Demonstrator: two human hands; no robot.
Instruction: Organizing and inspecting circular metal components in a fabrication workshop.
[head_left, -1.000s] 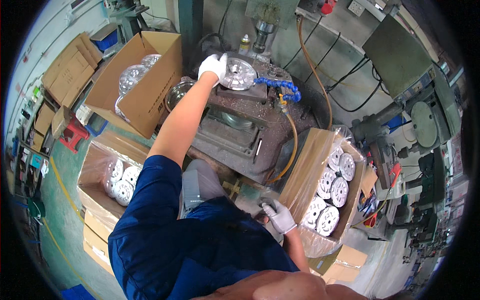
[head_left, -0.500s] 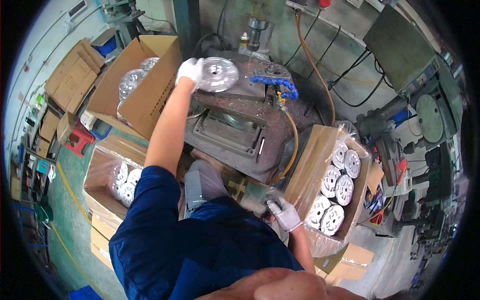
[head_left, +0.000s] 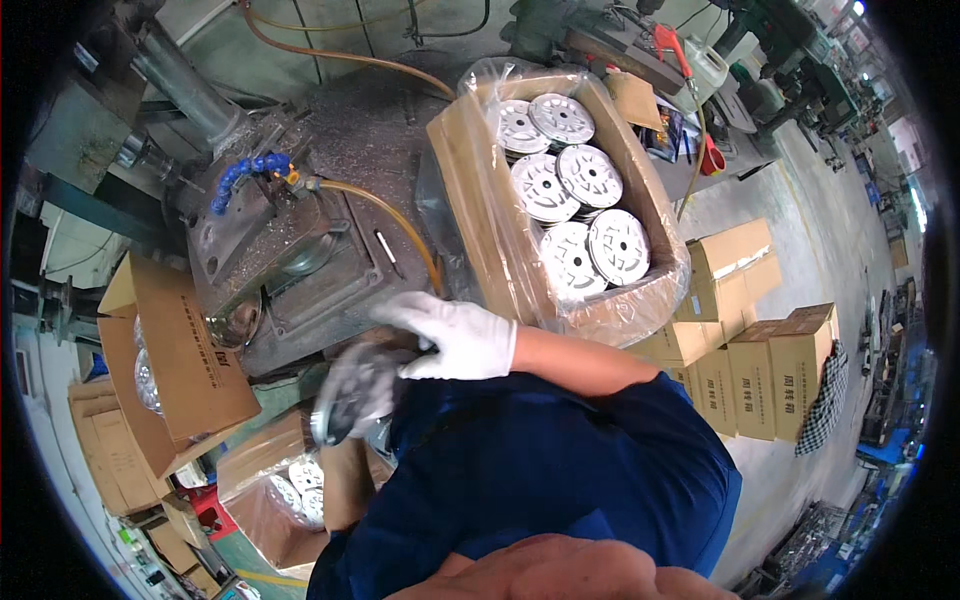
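Note:
Close to my body a round silver metal disc (head_left: 350, 392) is tilted and smeared by motion. My left hand (head_left: 376, 408), gloved in white, grips it; most of its fingers are hidden behind the disc. Just right of the disc is my right hand (head_left: 462, 340), also in a white glove, its fingers stretched out and apart. I cannot tell whether it touches the disc. Beyond both hands stands the grey machine table (head_left: 385, 330), strewn with metal chips.
At the right, a plastic-lined carton (head_left: 480, 215) holds several patterned discs (head_left: 618, 247). Another carton (head_left: 190, 350) with discs stands left, and a lined carton (head_left: 258, 470) lower left. Blue segmented coolant hose (head_left: 240, 178) and a drill chuck (head_left: 135, 150) are over the machine. Closed cartons (head_left: 750, 375) stand right.
My view has swung right. My left hand has brought the disc from the machine table back toward my body. My right hand has come across beside it.

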